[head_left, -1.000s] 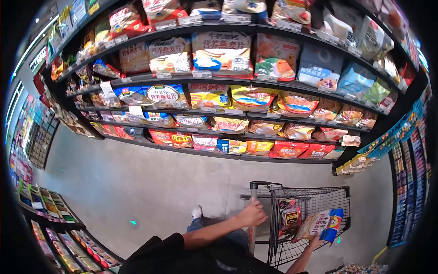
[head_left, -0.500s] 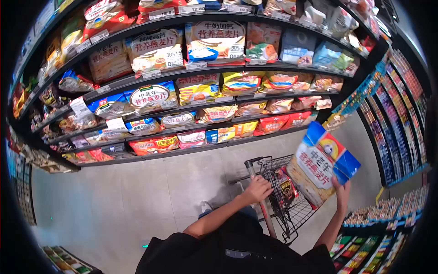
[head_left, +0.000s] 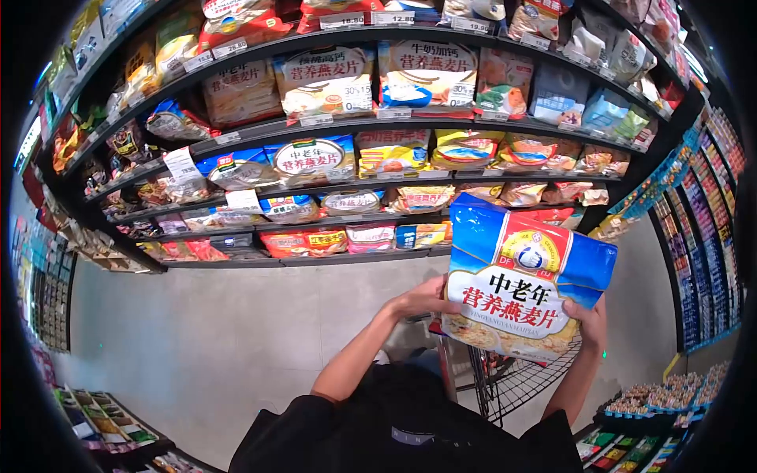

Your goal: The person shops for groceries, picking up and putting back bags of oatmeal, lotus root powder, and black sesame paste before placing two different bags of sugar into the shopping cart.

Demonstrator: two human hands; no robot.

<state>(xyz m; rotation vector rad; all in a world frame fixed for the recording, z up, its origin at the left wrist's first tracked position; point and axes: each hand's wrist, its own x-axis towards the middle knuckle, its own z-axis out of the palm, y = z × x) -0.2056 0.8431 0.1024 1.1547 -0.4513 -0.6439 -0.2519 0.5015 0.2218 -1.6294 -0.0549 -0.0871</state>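
A large blue, red and white bag of oatmeal point(head_left: 516, 280) is held upright in front of me, its printed front turned my way. My left hand point(head_left: 426, 298) grips the bag's left edge, with the fingers partly hidden behind it. On the opposite edge, my right hand point(head_left: 587, 322) has its thumb pressed on the front and its fingers behind. Below the bag stands a wire shopping cart point(head_left: 532, 382), mostly covered by the bag and my body.
Curved shelves ahead carry several oatmeal bags point(head_left: 311, 162) and other packets, with price tags along the edges. To the right rises a rack of small colourful packages point(head_left: 698, 236). A low display point(head_left: 670, 398) sits at lower right, and another bin point(head_left: 102, 418) at lower left.
My left hand has left the cart handle and taken hold of the bag's left edge. The bag has come closer, moved left and straightened from its tilt. The view has shifted.
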